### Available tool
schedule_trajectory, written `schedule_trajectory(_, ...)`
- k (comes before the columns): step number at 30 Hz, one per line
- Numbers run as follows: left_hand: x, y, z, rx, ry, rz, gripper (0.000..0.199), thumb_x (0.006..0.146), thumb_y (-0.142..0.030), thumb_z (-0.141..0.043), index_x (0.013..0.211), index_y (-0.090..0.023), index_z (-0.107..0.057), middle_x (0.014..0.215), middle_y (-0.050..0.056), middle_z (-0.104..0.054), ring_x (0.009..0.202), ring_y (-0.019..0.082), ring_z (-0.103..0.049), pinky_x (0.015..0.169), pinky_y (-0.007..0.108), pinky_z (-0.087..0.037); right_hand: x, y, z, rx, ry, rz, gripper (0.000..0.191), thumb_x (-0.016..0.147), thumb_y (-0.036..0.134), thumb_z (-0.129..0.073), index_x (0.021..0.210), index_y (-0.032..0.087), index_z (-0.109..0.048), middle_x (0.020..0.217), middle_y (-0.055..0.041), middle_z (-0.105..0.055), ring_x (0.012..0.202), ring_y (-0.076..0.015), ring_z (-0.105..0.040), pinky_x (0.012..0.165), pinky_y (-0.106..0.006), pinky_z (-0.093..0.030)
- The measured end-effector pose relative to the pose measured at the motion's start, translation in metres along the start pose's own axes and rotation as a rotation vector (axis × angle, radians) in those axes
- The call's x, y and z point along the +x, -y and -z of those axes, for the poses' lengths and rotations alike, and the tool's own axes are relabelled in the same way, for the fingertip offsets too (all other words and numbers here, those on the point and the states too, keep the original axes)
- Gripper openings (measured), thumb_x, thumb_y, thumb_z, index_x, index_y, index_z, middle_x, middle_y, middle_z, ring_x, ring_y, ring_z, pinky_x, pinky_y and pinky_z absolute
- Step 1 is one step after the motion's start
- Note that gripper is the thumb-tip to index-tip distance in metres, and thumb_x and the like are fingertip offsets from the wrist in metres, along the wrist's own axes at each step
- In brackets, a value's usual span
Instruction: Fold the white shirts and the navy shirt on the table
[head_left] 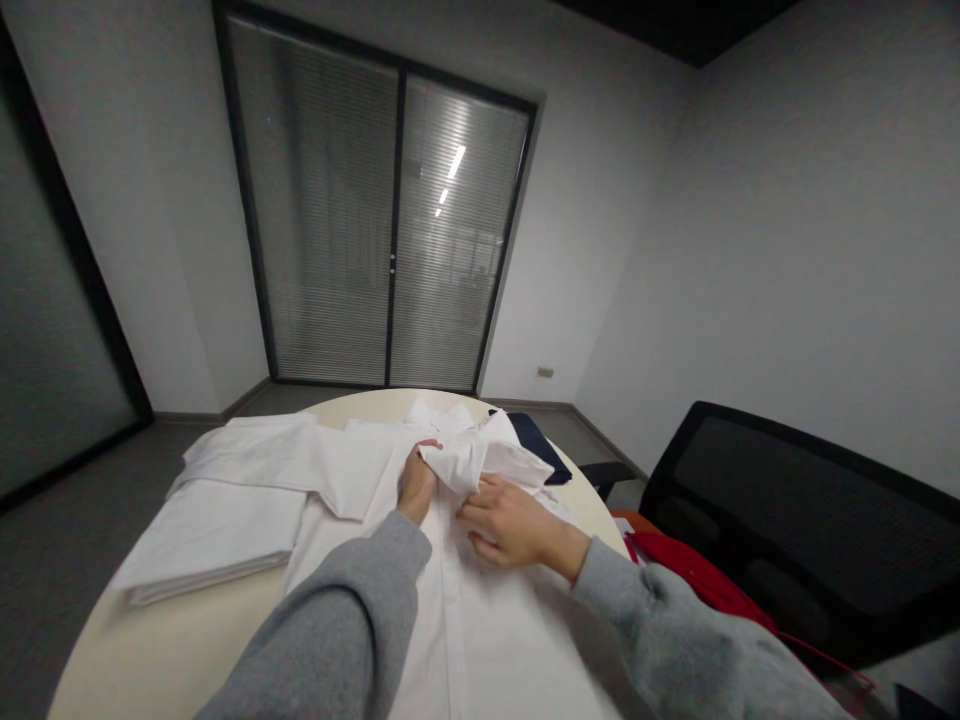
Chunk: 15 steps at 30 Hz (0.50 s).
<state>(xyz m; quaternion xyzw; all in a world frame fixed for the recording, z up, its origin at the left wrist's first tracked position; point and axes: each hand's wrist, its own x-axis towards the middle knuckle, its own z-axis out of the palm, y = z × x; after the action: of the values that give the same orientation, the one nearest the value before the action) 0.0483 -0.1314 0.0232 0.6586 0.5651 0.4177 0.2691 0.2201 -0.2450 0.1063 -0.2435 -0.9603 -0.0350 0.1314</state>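
Observation:
A white shirt (495, 640) lies spread front side up on a round cream table (180, 650), its collar toward the far edge. My left hand (417, 484) is closed on the edge of a raised white sleeve (457, 458) near the middle of the shirt. Just to the right, my right hand (506, 522) has its fingers bent at the lower edge of the same sleeve; what its fingertips hold is partly hidden. The shirt's other sleeve (349, 470) extends left over a stack of folded white cloth (217, 530).
Folded dark navy cloth (536, 445) lies at the table's far right edge. A black mesh chair (795, 520) with a red item (697, 575) on it stands at the right. Beyond the table are glass doors with blinds (322, 220).

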Motion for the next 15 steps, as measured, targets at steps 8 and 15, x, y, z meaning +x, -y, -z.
schedule_trajectory(8, 0.014, 0.000, 0.023, -0.358, 0.105, 0.101, 0.057, 0.097, -0.068, -0.045, 0.121, -0.020, -0.063, 0.123, 0.016, -0.075, 0.105, 0.027, -0.074, 0.095, 0.039, -0.055, -0.030, 0.016, -0.059, 0.122, -0.099, -0.163, 0.026, 0.080, 0.015, -0.054, 0.102, 0.024, -0.063, 0.104, -0.0067, -0.065, 0.098, -0.0245, -0.059, 0.093, -0.039, -0.047)
schedule_trajectory(15, -0.003, -0.033, 0.013, 0.261, 0.429, -0.119, 0.064, 0.093, -0.069, -0.049, 0.131, -0.020, -0.065, 0.134, 0.017, -0.071, 0.127, 0.033, -0.065, 0.104, 0.040, -0.046, -0.035, 0.013, -0.064, 0.280, -0.272, -0.335, 0.018, 0.076, 0.015, -0.053, 0.090, 0.024, -0.049, 0.099, -0.0057, -0.053, 0.087, -0.0221, -0.051, 0.077, -0.035, -0.044)
